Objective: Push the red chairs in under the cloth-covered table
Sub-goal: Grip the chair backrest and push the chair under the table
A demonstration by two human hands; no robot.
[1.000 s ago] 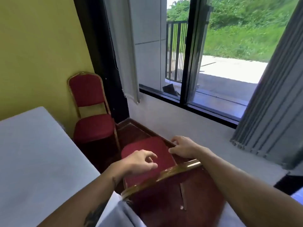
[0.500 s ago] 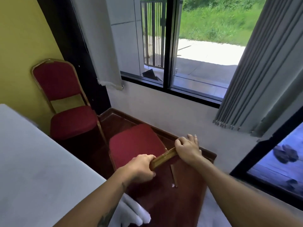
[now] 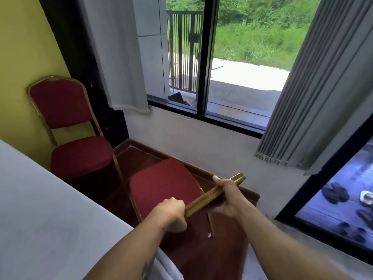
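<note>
Head view: the table (image 3: 46, 215) under its pale cloth fills the lower left, to the left of the left hand's fingers, its edge running diagonally down toward the left forearm. Ahead of both hands and well beyond them stands a window (image 3: 232, 57) with a dark frame, flanked by a light curtain (image 3: 119, 51) on the left and a grey pleated curtain (image 3: 314, 83) on the right. Against the yellow wall (image 3: 22, 57), far left of the fingers and apart from them, stands a second red chair (image 3: 74, 134) with a gold frame, upright, its seat facing the table and not pushed under it.

Directly at the hands is the near red chair (image 3: 163, 188). Its red seat lies just ahead and left of the fingers, beside the table edge but not under the cloth. Its gold top rail runs diagonally between the two hands, and one gold leg shows below the right hand on the dark red floor (image 3: 201, 251).

The left hand (image 3: 171, 214) is closed in a fist around the lower end of the rail. The right hand (image 3: 228, 199) wraps the upper part of the rail, its fingers curled beneath and thumb on top; it looks slightly blurred.
</note>
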